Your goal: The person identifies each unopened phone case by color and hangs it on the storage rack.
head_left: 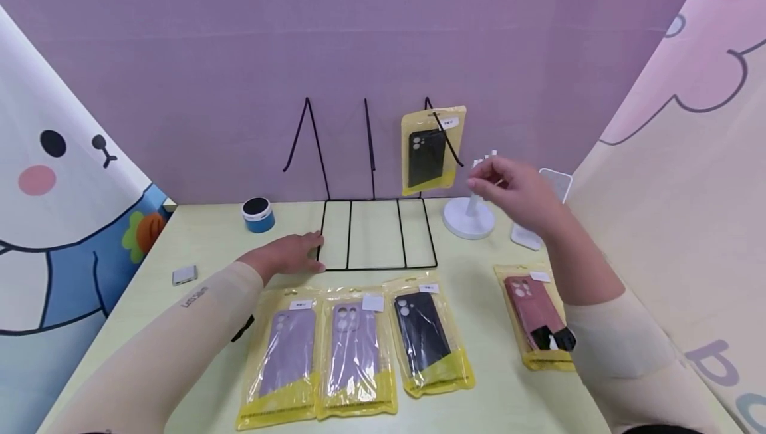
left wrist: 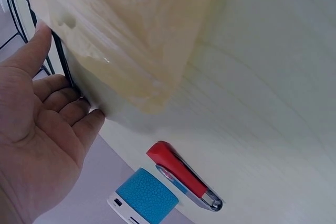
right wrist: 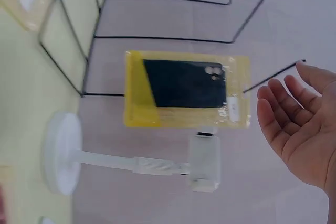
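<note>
A black wire rack (head_left: 390, 268) with upright hooks stands at the back of the table. My left hand (head_left: 290, 254) rests at the left side of its base, thumb and fingertips spread along the wire. On the rack's right hook hangs a clear-and-yellow pouch (head_left: 433, 151) holding a black phone case (right wrist: 184, 83). To the right of that pouch, my right hand (head_left: 517, 191) is raised with loosely bent fingers. In the right wrist view, nothing lies in the palm of the right hand (right wrist: 310, 121), which is near the hook's tip (right wrist: 302, 62).
In front lie two pouches with purple cases (head_left: 290, 351) (head_left: 354, 347) and one with a black case (head_left: 425, 334). A pink case pouch (head_left: 535, 314) lies right. A white stand (head_left: 469, 219), a white phone-shaped thing (head_left: 526, 236), a blue speaker (head_left: 258, 217) and a red-and-silver gadget (left wrist: 181, 171) sit around.
</note>
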Demonstrator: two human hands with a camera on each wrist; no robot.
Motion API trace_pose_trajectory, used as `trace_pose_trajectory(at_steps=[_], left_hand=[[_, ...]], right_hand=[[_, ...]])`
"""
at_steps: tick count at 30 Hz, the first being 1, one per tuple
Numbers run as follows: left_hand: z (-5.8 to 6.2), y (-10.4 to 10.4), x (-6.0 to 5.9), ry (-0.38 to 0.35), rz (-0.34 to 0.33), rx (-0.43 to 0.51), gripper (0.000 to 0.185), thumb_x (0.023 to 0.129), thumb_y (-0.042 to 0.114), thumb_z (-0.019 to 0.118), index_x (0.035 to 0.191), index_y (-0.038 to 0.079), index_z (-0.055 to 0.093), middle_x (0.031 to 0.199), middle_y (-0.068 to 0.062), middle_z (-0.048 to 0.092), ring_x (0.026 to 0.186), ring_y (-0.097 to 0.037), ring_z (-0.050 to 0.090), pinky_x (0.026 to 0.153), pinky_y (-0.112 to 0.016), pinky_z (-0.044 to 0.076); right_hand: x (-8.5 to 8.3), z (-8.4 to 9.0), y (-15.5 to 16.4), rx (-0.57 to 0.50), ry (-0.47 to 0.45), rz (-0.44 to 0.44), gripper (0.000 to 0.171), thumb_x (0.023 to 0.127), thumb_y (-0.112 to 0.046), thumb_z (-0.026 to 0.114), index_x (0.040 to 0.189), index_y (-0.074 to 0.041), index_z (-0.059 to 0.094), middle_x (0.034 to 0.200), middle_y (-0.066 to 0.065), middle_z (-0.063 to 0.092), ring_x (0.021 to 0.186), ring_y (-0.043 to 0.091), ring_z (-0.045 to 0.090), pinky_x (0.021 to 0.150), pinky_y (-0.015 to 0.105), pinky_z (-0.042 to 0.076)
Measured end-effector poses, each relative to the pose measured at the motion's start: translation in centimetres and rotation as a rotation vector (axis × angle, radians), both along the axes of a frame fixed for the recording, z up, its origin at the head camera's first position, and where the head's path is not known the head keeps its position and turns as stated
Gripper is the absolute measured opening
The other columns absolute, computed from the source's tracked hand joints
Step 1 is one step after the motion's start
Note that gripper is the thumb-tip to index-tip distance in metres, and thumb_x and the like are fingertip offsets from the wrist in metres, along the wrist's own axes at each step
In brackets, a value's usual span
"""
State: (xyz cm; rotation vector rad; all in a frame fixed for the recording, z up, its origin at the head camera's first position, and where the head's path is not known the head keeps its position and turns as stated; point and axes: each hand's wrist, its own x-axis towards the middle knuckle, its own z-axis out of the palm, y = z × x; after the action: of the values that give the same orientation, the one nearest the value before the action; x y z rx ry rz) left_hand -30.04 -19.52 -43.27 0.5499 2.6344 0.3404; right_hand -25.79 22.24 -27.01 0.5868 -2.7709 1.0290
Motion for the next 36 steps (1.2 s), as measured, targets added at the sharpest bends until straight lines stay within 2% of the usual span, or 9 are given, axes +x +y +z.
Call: trace_pose_trajectory(at_steps=[5, 11, 16, 19, 27, 30, 36], left_hand=[[0.1, 0.0, 0.1, -0.008, 0.002, 0.009, 0.081, 0.095, 0.043, 0.062, 0.156, 0.004, 0.024, 0.163, -0.019, 0.015, 0.150, -0.038, 0.015, 0.121, -0.051, 0.019], [0.3, -0.1, 0.1, -0.014, -0.001, 0.020, 0.081, 0.095, 0.042, 0.062, 0.155, 0.003, 0.024, 0.163, -0.020, 0.015, 0.149, -0.039, 0.015, 0.121, -0.052, 0.019], [0.1, -0.2, 0.1, -0.014, -0.002, 0.029, 0.082, 0.095, 0.043, 0.062, 0.155, 0.003, 0.023, 0.163, -0.020, 0.014, 0.150, -0.039, 0.015, 0.121, -0.052, 0.019], [0.0, -0.2, 0.1, -0.016, 0.000, 0.029, 0.083, 0.095, 0.044, 0.062, 0.156, 0.004, 0.023, 0.163, -0.019, 0.013, 0.150, -0.039, 0.014, 0.121, -0.052, 0.019], [-0.1, 0.0, 0.0, -0.015, 0.002, 0.020, 0.083, 0.095, 0.044, 0.062, 0.156, 0.005, 0.022, 0.163, -0.018, 0.013, 0.150, -0.038, 0.014, 0.121, -0.051, 0.019], [0.1, 0.0, 0.1, -0.003, 0.001, 0.008, 0.082, 0.095, 0.043, 0.061, 0.156, 0.004, 0.022, 0.163, -0.019, 0.014, 0.150, -0.038, 0.014, 0.121, -0.051, 0.018], [0.2, 0.1, 0.1, -0.006, 0.002, 0.014, 0.081, 0.096, 0.042, 0.061, 0.156, 0.003, 0.022, 0.163, -0.020, 0.014, 0.150, -0.039, 0.014, 0.122, -0.051, 0.017]], right_hand=[[0.4, -3.1, -0.4, 0.065, -0.061, 0.077, 0.023, 0.097, -0.035, 0.062, 0.107, -0.016, 0.065, 0.101, 0.001, 0.067, 0.093, 0.018, 0.061, 0.083, 0.037, 0.054], [0.2, -6.6, -1.6, 0.060, -0.142, 0.126, 0.028, 0.095, -0.036, 0.064, 0.114, -0.014, 0.064, 0.109, 0.002, 0.066, 0.102, 0.018, 0.062, 0.090, 0.040, 0.053], [0.1, -9.2, -2.6, 0.113, -0.176, 0.178, 0.035, 0.094, -0.031, 0.066, 0.121, -0.010, 0.062, 0.117, 0.007, 0.065, 0.109, 0.024, 0.061, 0.094, 0.045, 0.052], [0.2, -10.6, -3.2, 0.182, -0.202, 0.204, 0.043, 0.093, -0.031, 0.068, 0.127, -0.006, 0.058, 0.124, 0.011, 0.063, 0.114, 0.029, 0.059, 0.097, 0.047, 0.051], [0.3, -13.0, -4.3, 0.437, -0.245, 0.209, 0.055, 0.090, -0.036, 0.071, 0.133, -0.005, 0.057, 0.131, 0.014, 0.059, 0.122, 0.030, 0.055, 0.101, 0.047, 0.047], [0.1, -13.5, -4.7, 0.490, -0.272, 0.201, 0.056, 0.089, -0.039, 0.071, 0.134, -0.008, 0.058, 0.137, 0.013, 0.056, 0.129, 0.031, 0.050, 0.105, 0.047, 0.044], [-0.2, -14.4, -5.1, 0.569, -0.243, 0.227, 0.053, 0.087, -0.038, 0.072, 0.130, -0.008, 0.061, 0.131, 0.012, 0.059, 0.126, 0.032, 0.051, 0.105, 0.047, 0.043]])
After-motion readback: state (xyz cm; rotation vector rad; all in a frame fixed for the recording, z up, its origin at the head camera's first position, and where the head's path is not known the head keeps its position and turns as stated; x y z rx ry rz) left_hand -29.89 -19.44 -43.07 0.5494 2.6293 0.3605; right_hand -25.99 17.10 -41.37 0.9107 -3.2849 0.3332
